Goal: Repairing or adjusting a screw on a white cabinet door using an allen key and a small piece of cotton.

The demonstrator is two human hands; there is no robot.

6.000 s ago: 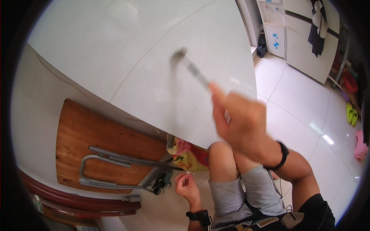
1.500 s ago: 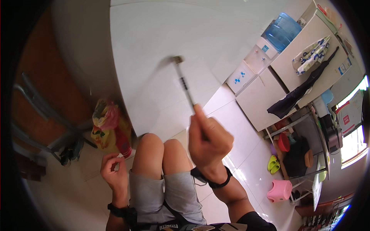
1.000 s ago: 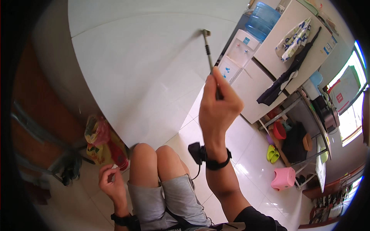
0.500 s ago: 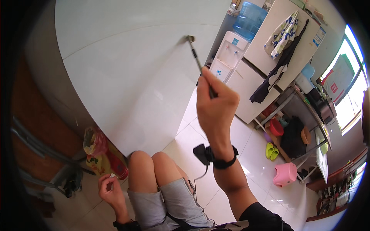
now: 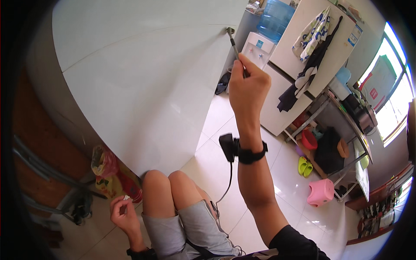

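Observation:
My right hand (image 5: 250, 84) is raised ahead of me, fingers pinched around a slim, dark-handled tool with a short head (image 5: 233, 42). Its head meets the tall white panel (image 5: 130, 86) near the panel's right edge, just below a thin curved seam. From the frames I cannot tell exactly what kind of tool it is. Low on the left, beside my knee, my left hand (image 5: 125, 215) is closed with a small white piece (image 5: 126, 197) between thumb and finger. A black strap with a small dark device (image 5: 229, 147) and a cable circles my right wrist.
Plastic bags and a red object (image 5: 115, 175) stand left of my knees, near a metal-framed chair (image 5: 47, 173). To the right are a water dispenser (image 5: 258, 47), a fridge (image 5: 284, 84), a pink stool (image 5: 320, 192), green shoes (image 5: 305, 167) and a cluttered table (image 5: 346, 115).
My right hand has moved up and slightly right, carrying the tool's head along the white panel toward its right edge. My left hand has stayed in place.

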